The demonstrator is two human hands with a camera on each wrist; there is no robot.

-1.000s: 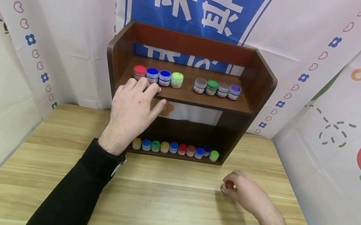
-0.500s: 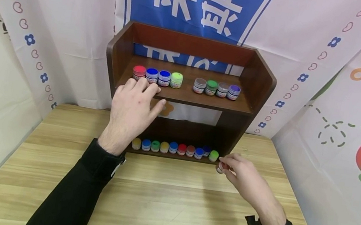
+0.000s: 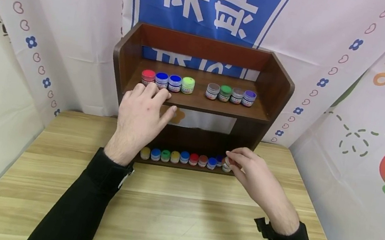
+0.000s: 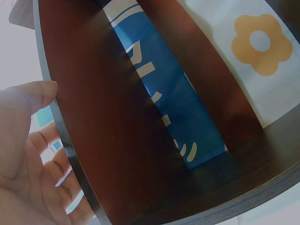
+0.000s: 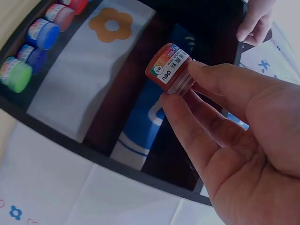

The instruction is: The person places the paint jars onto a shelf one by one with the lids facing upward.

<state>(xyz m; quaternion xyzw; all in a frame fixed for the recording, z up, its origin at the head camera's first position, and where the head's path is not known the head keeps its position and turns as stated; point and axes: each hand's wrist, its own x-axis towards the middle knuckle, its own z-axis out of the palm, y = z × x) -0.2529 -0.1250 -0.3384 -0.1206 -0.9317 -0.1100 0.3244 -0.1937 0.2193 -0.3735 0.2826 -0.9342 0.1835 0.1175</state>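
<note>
My right hand [image 3: 253, 176] pinches a small orange-red paint jar [image 5: 169, 68] between thumb and fingertips, its white label showing in the right wrist view. In the head view this jar is at the right end of the lower shelf, overlapping the light green paint jar [image 5: 18, 75]. My left hand [image 3: 144, 112] grips the front edge of the upper board of the brown wooden shelf [image 3: 198, 105], fingers over the top and thumb at the edge. Behind those fingers are a red paint jar [image 3: 148, 76] and a blue paint jar [image 3: 161, 80], both partly hidden.
On the upper board, a yellow-green jar [image 3: 188, 85] and a green jar [image 3: 224, 93] stand among others, with a gap between two groups. Several jars line the lower shelf, including a red jar [image 3: 193, 159]. The shelf stands on a wooden table [image 3: 169, 217] before a printed cloth [image 3: 210, 5].
My right hand has carried the orange-red paint jar from over the table at the right, up and left to the right end of the lower shelf. My left hand has stayed in place.
</note>
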